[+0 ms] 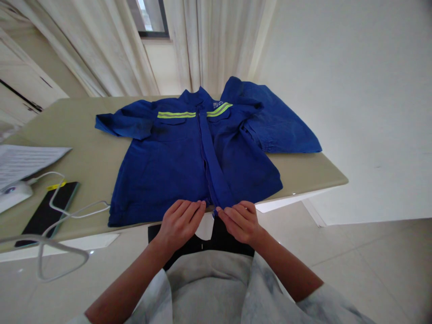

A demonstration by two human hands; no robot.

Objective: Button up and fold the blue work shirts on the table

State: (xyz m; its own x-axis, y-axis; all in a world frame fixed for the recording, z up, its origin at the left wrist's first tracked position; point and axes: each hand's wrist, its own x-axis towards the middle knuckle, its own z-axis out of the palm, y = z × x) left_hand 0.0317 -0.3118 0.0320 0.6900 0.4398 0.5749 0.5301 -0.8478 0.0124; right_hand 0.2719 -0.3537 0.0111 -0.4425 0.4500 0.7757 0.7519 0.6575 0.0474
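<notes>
Just beyond both hands [211, 220], jacket [175, 157].

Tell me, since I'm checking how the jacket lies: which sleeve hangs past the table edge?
The sleeve on the picture's right: its cuff end juts beyond the table edge. The other sleeve lies wholly on the tabletop.

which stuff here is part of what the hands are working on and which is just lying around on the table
In hand:
blue jacket, spread on the table
left hand and right hand, both at its bottom hem by the front placket

Lying about:
phone
white cable
paper sheets
</notes>
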